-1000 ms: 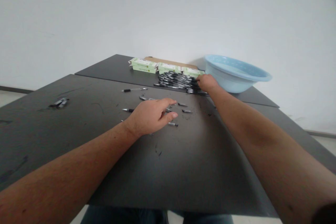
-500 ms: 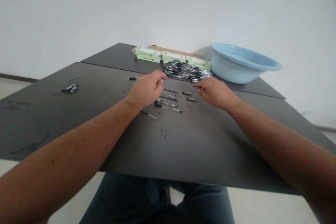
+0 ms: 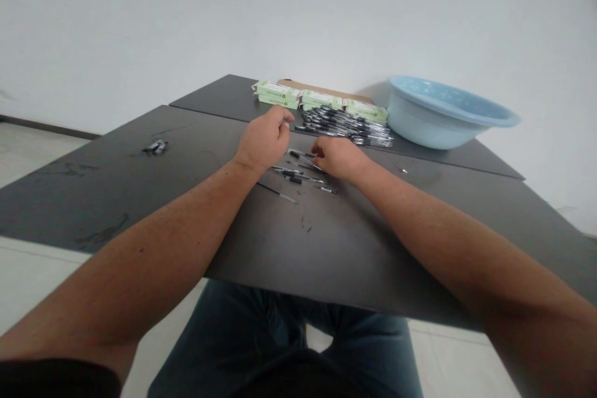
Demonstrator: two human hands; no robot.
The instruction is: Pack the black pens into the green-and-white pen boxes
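Note:
My left hand [image 3: 265, 142] is above the left side of the loose pen parts, its fingers curled together. Whatever lies between those fingers is hidden by the hand. My right hand [image 3: 339, 158] reaches in low from the right, fingers bent and closed down at the pen parts; what they grip is too small to make out. Between and below the hands lie several clear pen barrels with black grips [image 3: 305, 176]. A thin ink refill [image 3: 276, 191] with a pale end lies nearest me. Behind the hands is a heap of clear-and-black pens [image 3: 345, 124].
Light green boxes [image 3: 278, 94] stand in a row at the back, before a flat brown cardboard piece. A blue basin [image 3: 433, 115] is at the back right. A small dark-and-silver bundle [image 3: 155, 147] lies left. A tiny shiny piece [image 3: 403, 171] lies right on the dark table [image 3: 298, 255].
My right hand has moved left and down to the pen parts, closer to my left hand. The left hand stays near the same place. The view has turned slightly left.

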